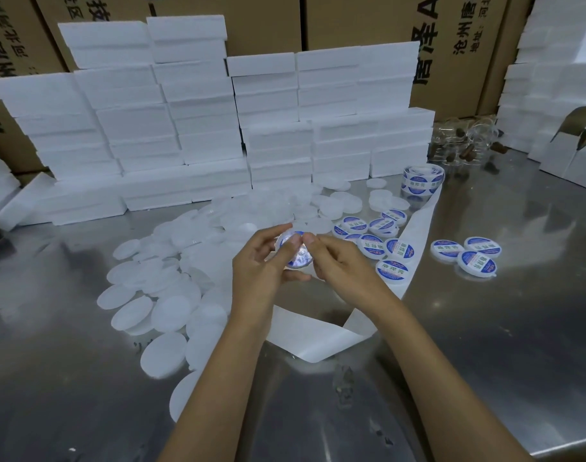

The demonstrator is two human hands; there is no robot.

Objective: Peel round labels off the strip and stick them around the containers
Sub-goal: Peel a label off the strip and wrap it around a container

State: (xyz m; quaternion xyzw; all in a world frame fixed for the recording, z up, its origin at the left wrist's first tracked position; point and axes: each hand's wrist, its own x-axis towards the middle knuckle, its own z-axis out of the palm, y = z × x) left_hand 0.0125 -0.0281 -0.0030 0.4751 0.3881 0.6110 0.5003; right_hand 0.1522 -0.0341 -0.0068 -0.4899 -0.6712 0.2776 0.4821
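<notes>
My left hand [263, 263] holds a small round white container [296, 258] in front of me, above the steel table. A blue-and-white round label lies on its top face. My right hand [335, 261] touches the same container, its thumb pressing the label down. A roll of blue round labels [421, 180] stands at the back, and its white backing strip [415, 228] trails down the table and passes under my right wrist. Several labelled containers [383, 243] lie right of my hands, three more [465, 255] farther right. A heap of plain white containers [171, 295] spreads to the left.
White foam boxes [218, 121] are stacked along the back, with brown cartons [351, 21] behind them. Clear glass jars with dark stoppers [465, 141] stand at the back right beside more white boxes [551, 105]. The steel table [501, 345] shows bare metal at right.
</notes>
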